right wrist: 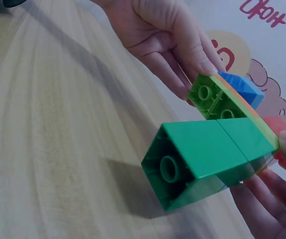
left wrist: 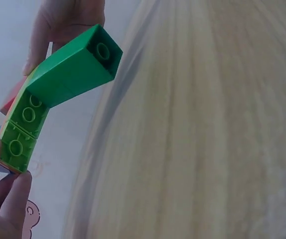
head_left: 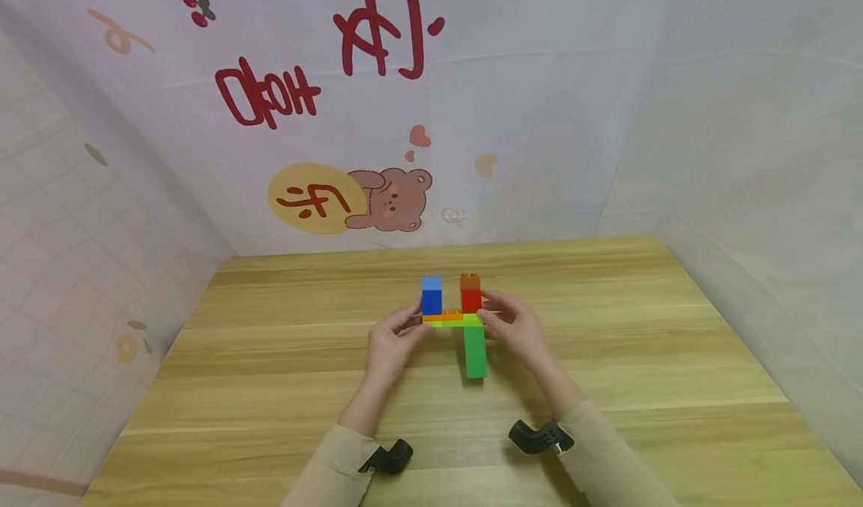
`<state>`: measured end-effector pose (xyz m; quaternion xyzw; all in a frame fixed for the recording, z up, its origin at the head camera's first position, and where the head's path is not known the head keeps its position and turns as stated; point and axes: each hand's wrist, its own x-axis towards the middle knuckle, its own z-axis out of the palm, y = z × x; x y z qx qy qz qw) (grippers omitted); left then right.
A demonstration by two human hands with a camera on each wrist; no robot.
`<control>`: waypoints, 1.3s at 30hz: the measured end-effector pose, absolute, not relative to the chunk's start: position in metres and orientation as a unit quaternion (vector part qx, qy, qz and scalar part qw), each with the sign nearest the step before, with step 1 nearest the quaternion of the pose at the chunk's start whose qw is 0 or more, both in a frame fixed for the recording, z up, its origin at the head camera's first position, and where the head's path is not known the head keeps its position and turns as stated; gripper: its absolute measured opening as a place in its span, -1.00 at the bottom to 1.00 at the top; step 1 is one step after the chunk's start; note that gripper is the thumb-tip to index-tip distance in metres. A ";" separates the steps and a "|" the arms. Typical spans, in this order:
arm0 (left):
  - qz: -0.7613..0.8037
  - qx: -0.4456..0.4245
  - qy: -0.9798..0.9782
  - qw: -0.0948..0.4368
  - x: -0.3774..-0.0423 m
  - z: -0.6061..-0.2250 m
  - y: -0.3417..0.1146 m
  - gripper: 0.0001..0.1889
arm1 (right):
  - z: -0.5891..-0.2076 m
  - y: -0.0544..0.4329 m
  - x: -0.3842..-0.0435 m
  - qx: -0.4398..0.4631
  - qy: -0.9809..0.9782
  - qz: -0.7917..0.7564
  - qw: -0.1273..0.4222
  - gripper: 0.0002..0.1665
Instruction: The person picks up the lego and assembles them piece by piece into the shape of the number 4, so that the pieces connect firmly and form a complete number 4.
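Both hands hold one structure of toy building bricks above the table. Its middle is a lime green layer with an orange brick on top. Blue bricks stand at the left end, and a red brick with a brown-orange one on it at the right. Two green bricks extend down beneath the right end, hollow underside showing. My left hand pinches the left end between thumb and fingers. At the right end, my right hand grips beside the red brick.
Around the hands lies a wood-grain table. A white printed cloth with a bear and red characters rises behind it, and pale cloth flanks both sides. Black wrist mounts sit at the sleeves.
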<state>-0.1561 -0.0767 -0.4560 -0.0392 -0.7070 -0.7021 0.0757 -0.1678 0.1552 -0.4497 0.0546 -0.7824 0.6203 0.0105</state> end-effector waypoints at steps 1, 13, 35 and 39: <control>-0.694 -0.037 -0.715 0.077 -0.156 -0.457 -0.076 -0.56 | -0.450 0.155 -0.167 0.050 -0.784 0.618 0.013 -0.45; -0.642 0.006 -0.764 0.065 -0.159 -0.465 -0.070 -0.60 | -0.461 0.150 -0.170 0.013 -0.802 0.597 0.014 -0.52; -0.578 0.013 -0.814 0.066 -0.164 -0.474 -0.069 -0.61 | -0.481 0.149 -0.173 -0.005 -0.814 0.580 -0.019 -0.43; -0.572 0.006 -0.818 0.057 -0.165 -0.475 -0.070 -0.62 | -0.482 0.149 -0.173 -0.015 -0.818 0.574 -0.024 -0.44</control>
